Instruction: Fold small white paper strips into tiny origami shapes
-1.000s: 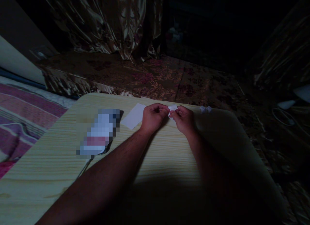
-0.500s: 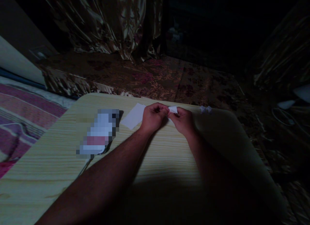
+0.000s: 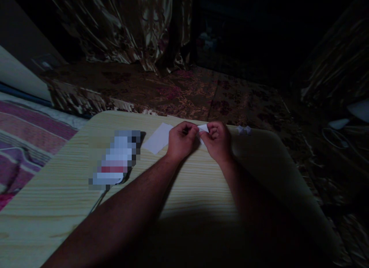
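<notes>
Between my two hands, near the far edge of the table, is a small folded piece of white paper. My left hand pinches its left end between thumb and fingers. My right hand grips the other end, thumb on the near side and fingers curled. Part of the paper is hidden behind the fingers. Just left of my left hand a flat white sheet of paper lies on the wood. To the right of my right hand sit small folded white paper pieces.
The pale wooden table has rounded corners. On its left lies a blurred-out phone-like device with a white cable. A striped bedspread is at the left, a patterned cloth ledge and curtains beyond.
My right hand's fingers have shifted on the paper and now curl more visibly at its upper edge. My left hand keeps its pinch, and the other papers stay where they were.
</notes>
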`<action>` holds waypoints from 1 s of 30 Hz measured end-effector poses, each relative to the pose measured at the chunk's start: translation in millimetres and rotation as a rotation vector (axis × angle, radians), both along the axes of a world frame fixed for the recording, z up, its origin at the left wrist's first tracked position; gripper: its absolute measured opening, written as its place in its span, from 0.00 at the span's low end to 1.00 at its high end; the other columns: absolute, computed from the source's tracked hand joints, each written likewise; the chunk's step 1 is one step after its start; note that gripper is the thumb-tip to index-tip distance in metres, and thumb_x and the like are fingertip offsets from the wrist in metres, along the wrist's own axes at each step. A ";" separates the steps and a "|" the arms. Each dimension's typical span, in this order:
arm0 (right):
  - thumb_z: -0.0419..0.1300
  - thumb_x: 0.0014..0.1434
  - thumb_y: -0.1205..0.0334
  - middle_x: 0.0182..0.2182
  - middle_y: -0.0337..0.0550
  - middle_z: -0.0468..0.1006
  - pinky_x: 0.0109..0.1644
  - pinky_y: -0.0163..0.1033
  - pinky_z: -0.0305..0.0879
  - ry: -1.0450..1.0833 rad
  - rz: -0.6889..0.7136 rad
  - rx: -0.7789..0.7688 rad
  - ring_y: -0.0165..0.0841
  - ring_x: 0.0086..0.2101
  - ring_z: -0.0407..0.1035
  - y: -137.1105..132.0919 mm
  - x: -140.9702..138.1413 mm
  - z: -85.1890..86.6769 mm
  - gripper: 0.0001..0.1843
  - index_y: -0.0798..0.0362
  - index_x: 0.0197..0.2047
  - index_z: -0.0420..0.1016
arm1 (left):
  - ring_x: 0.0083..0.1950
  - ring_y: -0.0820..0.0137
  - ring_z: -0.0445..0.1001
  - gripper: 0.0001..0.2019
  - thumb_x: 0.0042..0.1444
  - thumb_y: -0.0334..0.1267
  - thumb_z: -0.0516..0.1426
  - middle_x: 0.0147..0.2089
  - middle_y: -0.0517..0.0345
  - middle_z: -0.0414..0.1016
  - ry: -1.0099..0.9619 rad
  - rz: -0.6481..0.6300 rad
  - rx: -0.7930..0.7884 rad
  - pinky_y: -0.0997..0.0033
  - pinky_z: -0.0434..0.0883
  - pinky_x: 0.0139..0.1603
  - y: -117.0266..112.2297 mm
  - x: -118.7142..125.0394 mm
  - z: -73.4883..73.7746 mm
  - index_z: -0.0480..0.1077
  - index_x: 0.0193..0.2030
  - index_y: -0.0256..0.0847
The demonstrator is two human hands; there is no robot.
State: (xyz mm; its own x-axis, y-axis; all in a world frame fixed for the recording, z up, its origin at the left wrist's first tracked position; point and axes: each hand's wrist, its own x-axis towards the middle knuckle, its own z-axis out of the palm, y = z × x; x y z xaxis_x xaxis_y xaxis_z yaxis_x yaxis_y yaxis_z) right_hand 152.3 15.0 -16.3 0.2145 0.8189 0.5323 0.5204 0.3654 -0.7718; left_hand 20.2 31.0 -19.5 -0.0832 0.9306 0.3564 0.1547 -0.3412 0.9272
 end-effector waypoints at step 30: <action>0.57 0.57 0.66 0.36 0.43 0.74 0.45 0.40 0.70 -0.158 0.105 0.140 0.33 0.39 0.69 -3.3 3.2 1.9 0.04 0.50 0.35 0.72 | 0.34 0.71 0.72 0.07 0.54 0.40 0.57 0.32 0.57 0.76 0.101 -0.057 0.100 0.72 0.67 0.37 -5.6 2.4 1.0 0.74 0.34 0.39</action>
